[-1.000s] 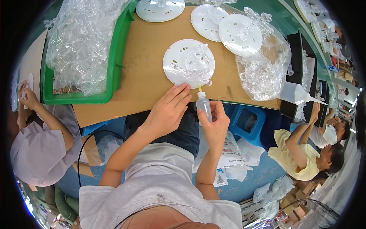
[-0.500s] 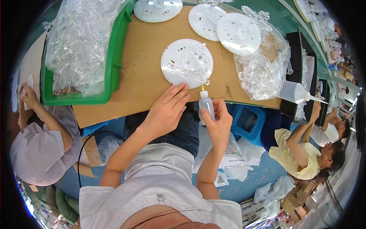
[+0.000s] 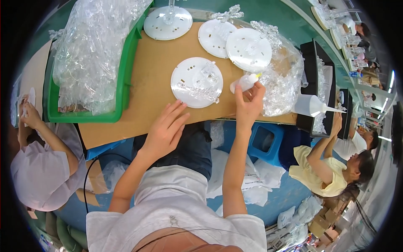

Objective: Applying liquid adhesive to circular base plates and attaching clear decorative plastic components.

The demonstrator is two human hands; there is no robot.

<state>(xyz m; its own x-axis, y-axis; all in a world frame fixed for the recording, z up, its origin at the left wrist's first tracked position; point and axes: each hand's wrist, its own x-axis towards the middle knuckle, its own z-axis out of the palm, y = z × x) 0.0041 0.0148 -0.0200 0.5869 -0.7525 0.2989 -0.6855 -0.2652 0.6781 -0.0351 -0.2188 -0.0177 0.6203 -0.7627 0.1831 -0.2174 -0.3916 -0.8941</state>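
In front of me a round white disc (image 3: 196, 76) lies flat on the cardboard (image 3: 147, 105), with clear plastic pieces on its right and lower parts. My left hand (image 3: 166, 129) rests at the disc's lower edge, its fingers stretched out and nothing in them. To the right of the disc, my right hand (image 3: 250, 101) grips a small clear squeeze bottle (image 3: 243, 82). The bottle is tilted on its side, its white cap and yellow tip pointing right, toward the bag of clear pieces.
A green crate (image 3: 122, 84) of clear bagged parts stands left. More white discs (image 3: 168, 26) lie at the back. An open bag of clear pieces (image 3: 280, 94), a larger long-nozzled bottle (image 3: 310, 105) and a black bin (image 3: 310, 71) are at right. People sit on both sides.
My right hand has lifted the bottle away from the disc's lower edge, up and to the right, tipping it over. My left hand has shifted slightly left and down.
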